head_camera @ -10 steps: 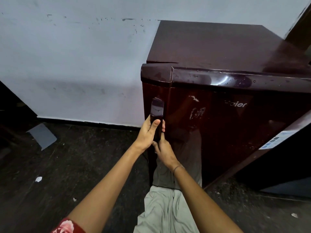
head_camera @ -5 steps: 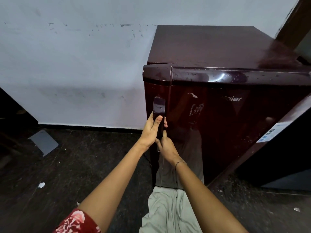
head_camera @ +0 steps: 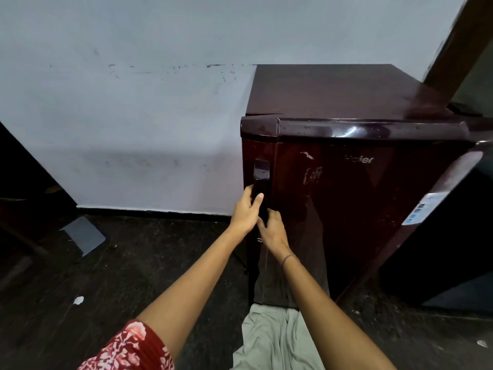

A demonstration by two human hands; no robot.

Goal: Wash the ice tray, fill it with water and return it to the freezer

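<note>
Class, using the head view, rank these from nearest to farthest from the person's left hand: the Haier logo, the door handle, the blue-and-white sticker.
1. The door handle: at the door's left edge, gripped by the left hand.
2. The Haier logo: on the upper middle of the door front.
3. The blue-and-white sticker: at the far right edge.

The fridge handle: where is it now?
Head view, centre: the handle stands upright at the left edge of the fridge door, its lower part gripped by left hand and right hand.
</note>
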